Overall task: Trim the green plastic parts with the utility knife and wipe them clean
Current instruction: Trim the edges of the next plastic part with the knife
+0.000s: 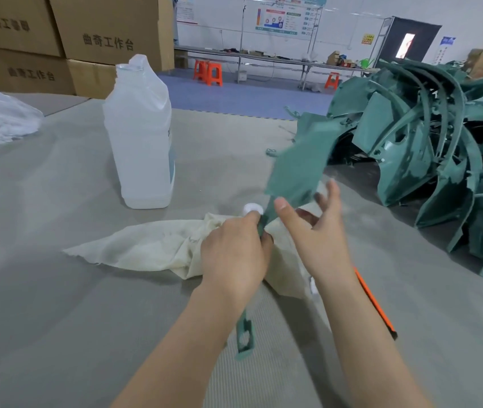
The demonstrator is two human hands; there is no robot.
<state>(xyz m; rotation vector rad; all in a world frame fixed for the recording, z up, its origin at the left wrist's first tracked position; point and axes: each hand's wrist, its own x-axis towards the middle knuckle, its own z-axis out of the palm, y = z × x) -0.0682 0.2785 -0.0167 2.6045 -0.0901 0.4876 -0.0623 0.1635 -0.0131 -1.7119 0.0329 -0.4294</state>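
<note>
The left hand (234, 251) grips the narrow stem of a green plastic part (296, 163) (its broad upper end is blurred) over a cream cloth (151, 248) on the grey tabletop (57, 290). The right hand (316, 228) has its fingers spread, thumb against the part. A translucent bottle (140, 136) stands uncapped behind the cloth. An orange utility knife (375, 304) lies beside the right forearm. A pile of green parts (428, 148) sits at the right.

bright even indoor light | soft shadows | motion blur | wide-angle edge distortion

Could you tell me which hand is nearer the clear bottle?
Left: the left hand, gripping the green part, sits right of the bottle; the right hand is farther right.
</note>
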